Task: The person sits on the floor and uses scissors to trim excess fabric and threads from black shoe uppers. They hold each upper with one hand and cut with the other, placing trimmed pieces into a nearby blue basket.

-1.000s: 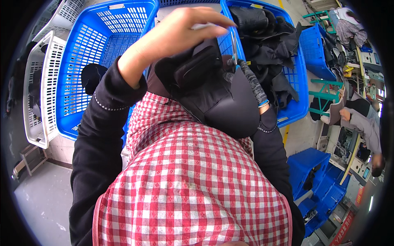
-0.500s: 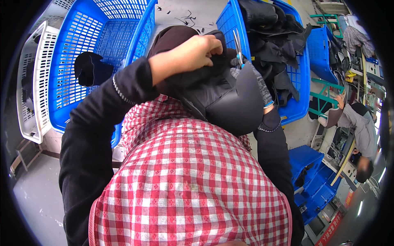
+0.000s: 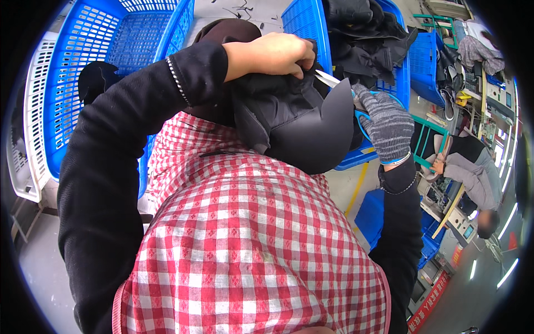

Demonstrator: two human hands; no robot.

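Observation:
A black sewn piece (image 3: 303, 131) with a smooth, curved panel lies across my lap. My bare left hand (image 3: 281, 54) is closed on its far edge, fingers bent down and thumb pressed in. In a grey knit glove, my right hand (image 3: 385, 119) grips a pair of scissors (image 3: 362, 118) by their blue handles. The pale blades point left toward the edge near my left fingertips, with a small gap between. Part of the blades passes behind the raised tip of the panel. Whether the blades are parted is hard to see.
A blue basket (image 3: 53, 111) at left holds a black piece (image 3: 95, 80); a white basket (image 3: 34, 128) stands beside it. Another blue basket (image 3: 306, 25) at right is heaped with black pieces (image 3: 364, 42). Dark scraps lie on the floor ahead. A person (image 3: 473, 172) works at far right.
My right hand has come out from behind the black piece, moving right and nearer me with the scissors. The blades swung from upright to pointing left. My left hand shifted slightly right, still gripping.

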